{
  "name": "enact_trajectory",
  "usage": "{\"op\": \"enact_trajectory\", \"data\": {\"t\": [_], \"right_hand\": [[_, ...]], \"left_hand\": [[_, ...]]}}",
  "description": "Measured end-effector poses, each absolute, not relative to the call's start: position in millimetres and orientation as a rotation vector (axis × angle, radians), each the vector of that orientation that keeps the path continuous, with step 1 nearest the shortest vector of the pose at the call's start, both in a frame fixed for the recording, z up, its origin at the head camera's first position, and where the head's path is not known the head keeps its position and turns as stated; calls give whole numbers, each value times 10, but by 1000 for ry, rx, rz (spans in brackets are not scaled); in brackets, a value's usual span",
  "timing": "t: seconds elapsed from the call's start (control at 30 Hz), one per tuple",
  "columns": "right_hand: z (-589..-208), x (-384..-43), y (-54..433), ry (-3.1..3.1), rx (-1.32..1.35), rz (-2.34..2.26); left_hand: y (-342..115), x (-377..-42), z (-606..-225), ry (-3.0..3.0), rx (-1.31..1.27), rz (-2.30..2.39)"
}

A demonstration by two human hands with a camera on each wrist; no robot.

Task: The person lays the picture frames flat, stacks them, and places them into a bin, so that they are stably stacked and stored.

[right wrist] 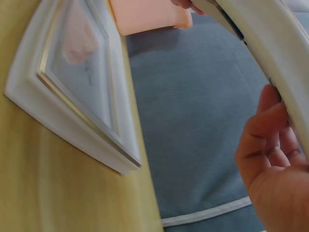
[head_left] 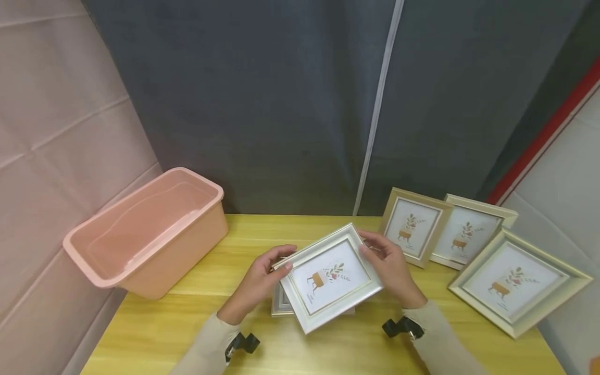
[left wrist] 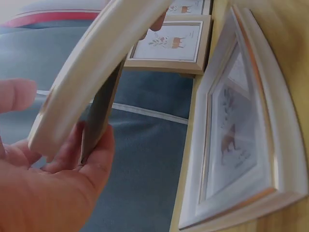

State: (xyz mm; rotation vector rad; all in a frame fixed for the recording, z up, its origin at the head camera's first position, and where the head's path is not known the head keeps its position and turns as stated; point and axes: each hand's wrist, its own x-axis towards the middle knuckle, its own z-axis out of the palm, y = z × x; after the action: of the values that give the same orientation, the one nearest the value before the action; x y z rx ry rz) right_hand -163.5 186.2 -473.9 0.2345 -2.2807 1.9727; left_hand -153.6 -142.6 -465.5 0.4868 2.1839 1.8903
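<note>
Silver-white picture frame [head_left: 334,278], held tilted above a second frame [head_left: 282,303]; left hand [head_left: 261,280] and right hand [head_left: 390,263] curl round opposite sides. Tabletop [head_left: 192,312] separates it from the pink tub [head_left: 183,250], left; three standing frames [head_left: 461,242] sit closer, right. The left wrist view reveals a dark back flap [left wrist: 102,113], hidden from the head view.

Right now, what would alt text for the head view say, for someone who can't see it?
A person's left hand and right hand hold a pale picture frame above a second frame lying on a yellow table. Three more frames are grouped at the right, and a pink tub sits at the left.
</note>
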Motion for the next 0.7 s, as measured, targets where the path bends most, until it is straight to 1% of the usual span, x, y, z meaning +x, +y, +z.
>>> {"op": "enact_trajectory", "data": {"t": [0.4,0.57,0.7], "right_hand": [[-4888,-1656,1550,-2172,-128,2055],[-4985,-1666,1462,-2125,-305,2159],[-5060,-1667,1413,-2130,-373,2188]], "left_hand": [[-1530,-1452,-4795,2137,373,2111],[-1503,-1492,-4916,2175,254,2087],[-1502,-1512,-4996,2216,173,2043]]}}
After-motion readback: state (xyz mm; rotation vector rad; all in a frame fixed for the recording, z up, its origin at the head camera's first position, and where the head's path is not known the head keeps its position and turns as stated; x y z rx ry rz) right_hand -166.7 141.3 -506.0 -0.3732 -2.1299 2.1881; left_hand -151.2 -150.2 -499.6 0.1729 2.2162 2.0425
